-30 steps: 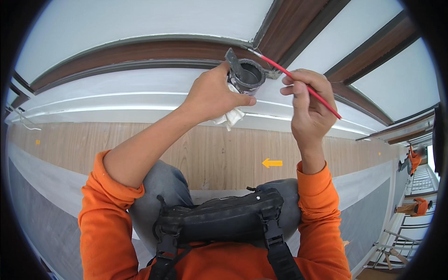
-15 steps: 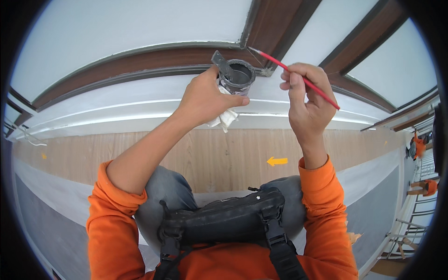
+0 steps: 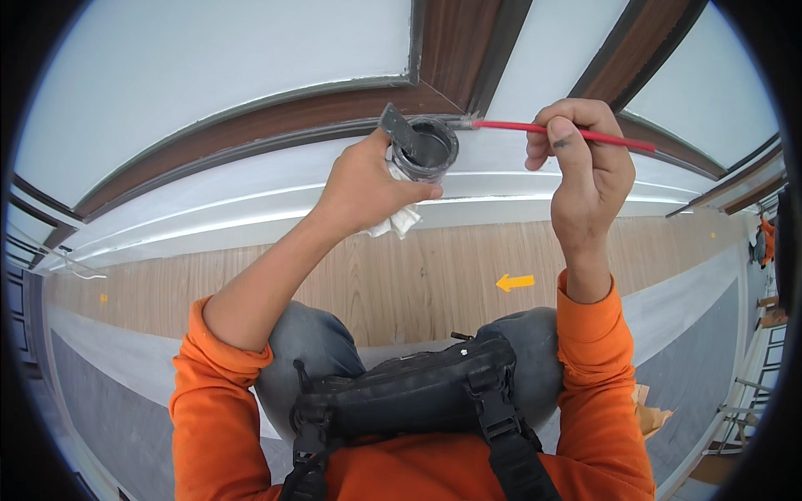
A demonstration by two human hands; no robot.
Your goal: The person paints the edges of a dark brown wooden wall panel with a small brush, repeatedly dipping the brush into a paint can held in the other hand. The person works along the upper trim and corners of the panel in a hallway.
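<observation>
Left hand (image 3: 361, 182) gripping a small can (image 3: 431, 172) of dark grey paint, thumb along its near side, other fingers partly hidden; flat grey scraper (image 3: 398, 129) leaning in the can's mouth; white cloth (image 3: 394, 222) bunched below the can; right hand (image 3: 587, 159), fingers pinching a red-handled brush (image 3: 511, 126); bristles just right of the can, at brown frame's (image 3: 334, 109) grey edging, contact unclear.

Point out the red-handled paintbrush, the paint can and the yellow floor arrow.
Red-handled paintbrush (image 3: 510, 126), head view: handle, toward the bristle end.
Paint can (image 3: 431, 172), head view: near side, below the opening.
Yellow floor arrow (image 3: 518, 282), head view: its shaft.
</observation>
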